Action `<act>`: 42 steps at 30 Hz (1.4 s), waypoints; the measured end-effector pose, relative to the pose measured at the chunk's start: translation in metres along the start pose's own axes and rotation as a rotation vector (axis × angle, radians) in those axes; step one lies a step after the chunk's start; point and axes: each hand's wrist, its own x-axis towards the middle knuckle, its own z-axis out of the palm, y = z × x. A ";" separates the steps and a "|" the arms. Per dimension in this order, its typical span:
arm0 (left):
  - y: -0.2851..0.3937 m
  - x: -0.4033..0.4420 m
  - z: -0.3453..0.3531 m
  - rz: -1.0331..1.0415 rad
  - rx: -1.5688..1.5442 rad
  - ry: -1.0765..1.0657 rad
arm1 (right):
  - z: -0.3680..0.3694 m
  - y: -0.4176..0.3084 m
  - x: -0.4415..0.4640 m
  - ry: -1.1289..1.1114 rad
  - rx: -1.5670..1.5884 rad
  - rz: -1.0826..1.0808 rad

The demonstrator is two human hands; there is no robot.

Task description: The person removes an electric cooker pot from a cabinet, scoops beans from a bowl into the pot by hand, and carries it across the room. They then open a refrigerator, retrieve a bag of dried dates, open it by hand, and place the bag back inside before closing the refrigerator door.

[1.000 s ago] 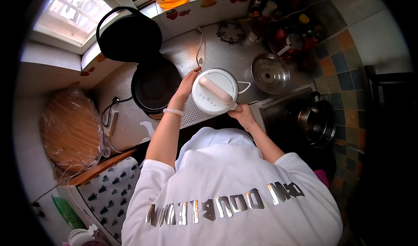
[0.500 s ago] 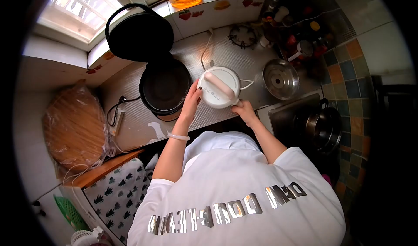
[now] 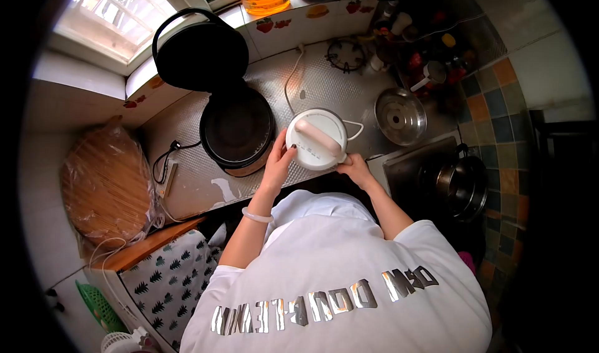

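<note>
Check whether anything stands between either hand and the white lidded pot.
Nothing visible does. The left hand touches the white lidded pot on its left side; the right hand meets its near-right edge. The open black griddle at left is not in between.

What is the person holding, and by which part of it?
A white lidded appliance: left grip around its side, right grip at its near-right edge.
</note>
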 end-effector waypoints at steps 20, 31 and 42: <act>-0.016 -0.003 -0.001 0.053 0.045 0.064 | -0.006 0.006 0.014 -0.039 -0.102 0.044; -0.033 0.000 -0.017 0.134 0.022 0.032 | 0.005 -0.015 -0.003 0.193 -0.746 -0.082; -0.043 -0.010 -0.014 0.149 0.038 0.055 | 0.065 -0.117 0.003 0.167 -0.592 -0.543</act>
